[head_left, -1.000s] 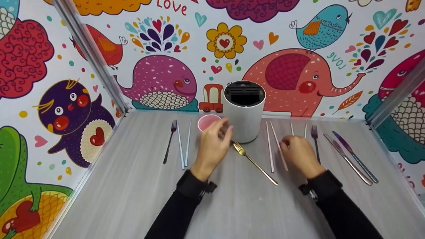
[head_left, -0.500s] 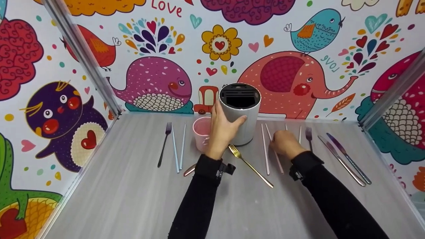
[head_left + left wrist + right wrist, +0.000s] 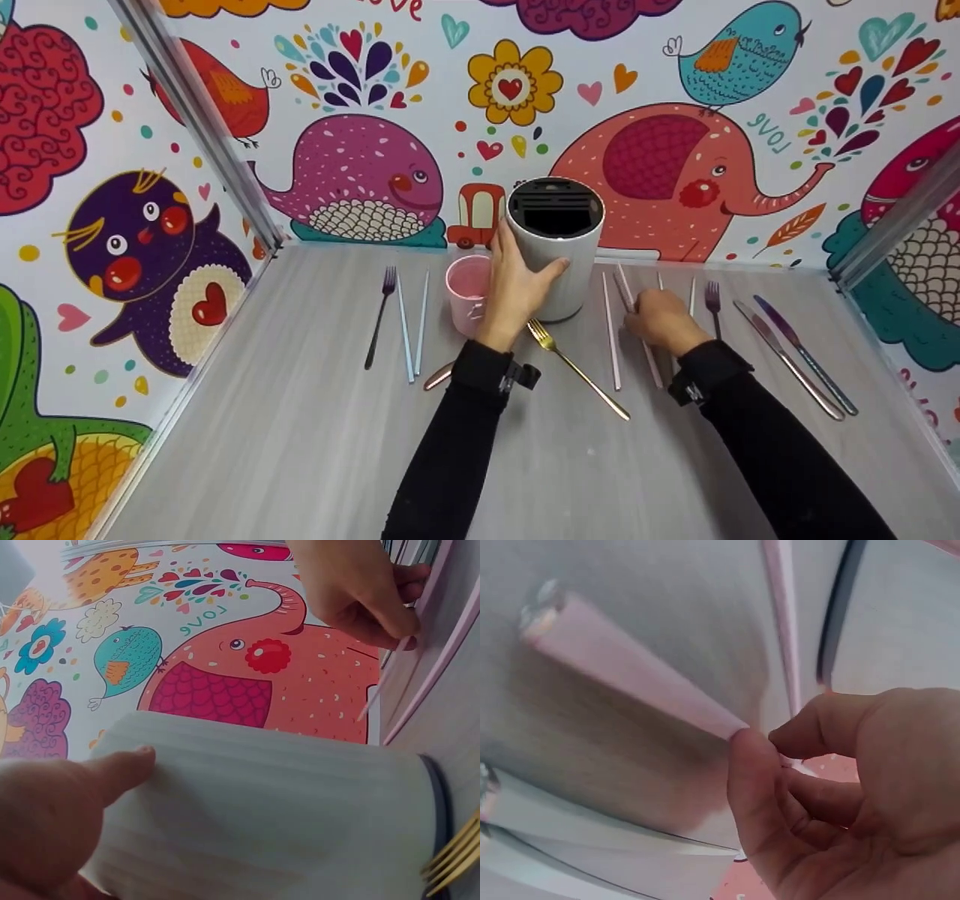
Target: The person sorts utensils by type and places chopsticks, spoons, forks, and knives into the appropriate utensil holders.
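My left hand (image 3: pixel 519 296) grips the side of a white cylindrical utensil holder (image 3: pixel 577 274), which stands upright with a black slotted top. In the left wrist view its thumb (image 3: pixel 127 769) lies along the holder's wall. My right hand (image 3: pixel 664 322) pinches a pink chopstick (image 3: pixel 630 667) partway along; a shadow shows below it on the table. The matching pink chopstick (image 3: pixel 611 341) lies just to the left. Two pale chopsticks (image 3: pixel 692 292) lie partly hidden behind the right hand.
A pink mug (image 3: pixel 466 296) stands left of the holder. Around lie a gold fork (image 3: pixel 585 371), a dark fork (image 3: pixel 380 322), light blue chopsticks (image 3: pixel 421 330), another dark fork (image 3: pixel 713 304) and two knives (image 3: pixel 799 371). A copper-coloured handle (image 3: pixel 437 376) shows by the left forearm. Patterned walls enclose the table.
My left hand has moved from over the mug to the holder and taken hold of it. The right hand has pinched the right-hand pink chopstick and shifted it slightly.
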{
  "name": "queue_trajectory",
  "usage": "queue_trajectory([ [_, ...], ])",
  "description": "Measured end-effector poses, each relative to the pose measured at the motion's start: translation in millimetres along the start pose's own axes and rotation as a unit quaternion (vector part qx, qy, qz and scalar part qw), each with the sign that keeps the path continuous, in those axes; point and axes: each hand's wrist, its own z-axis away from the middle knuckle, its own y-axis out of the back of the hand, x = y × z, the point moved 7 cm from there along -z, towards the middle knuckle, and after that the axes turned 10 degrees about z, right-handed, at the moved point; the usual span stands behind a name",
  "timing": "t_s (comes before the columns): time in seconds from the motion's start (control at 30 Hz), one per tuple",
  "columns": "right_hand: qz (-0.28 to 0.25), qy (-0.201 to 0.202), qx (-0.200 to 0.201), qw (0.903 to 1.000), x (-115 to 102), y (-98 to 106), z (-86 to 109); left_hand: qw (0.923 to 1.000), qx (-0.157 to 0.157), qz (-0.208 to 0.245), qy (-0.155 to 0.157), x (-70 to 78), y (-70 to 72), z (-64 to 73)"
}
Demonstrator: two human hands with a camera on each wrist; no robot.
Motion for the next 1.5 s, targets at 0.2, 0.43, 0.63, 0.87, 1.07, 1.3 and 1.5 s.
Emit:
queue_trajectory([
  [0.2,-0.058,-0.015,0.078,0.9951,-42.4,63.8,36.0,1.0000,-0.004,-0.003,-0.001,0.6,-0.5,0.6],
  [0.43,-0.112,-0.008,0.176,0.9780,-43.1,90.8,40.4,1.0000,-0.002,-0.004,0.001,-0.6,-1.1,0.7],
  [0.63,-0.159,0.010,0.267,0.9504,-57.0,147.7,55.7,1.0000,-0.001,0.001,-0.001,-0.4,-0.9,1.6],
  [0.87,-0.267,0.064,0.375,0.8855,-91.9,228.8,83.1,0.9998,0.003,0.006,-0.020,1.7,0.4,1.6],
  [1.07,-0.329,0.104,0.400,0.8492,-120.2,266.9,91.7,0.9998,-0.001,0.006,-0.018,0.3,-0.3,1.4],
  [1.3,-0.316,0.130,0.361,0.8676,-144.1,255.9,77.3,0.9997,0.002,0.003,-0.024,-0.6,-0.1,1.2],
  [1.5,-0.268,0.128,0.331,0.8958,-143.4,228.6,62.3,0.9998,0.003,-0.003,-0.021,0.8,0.6,1.4],
])
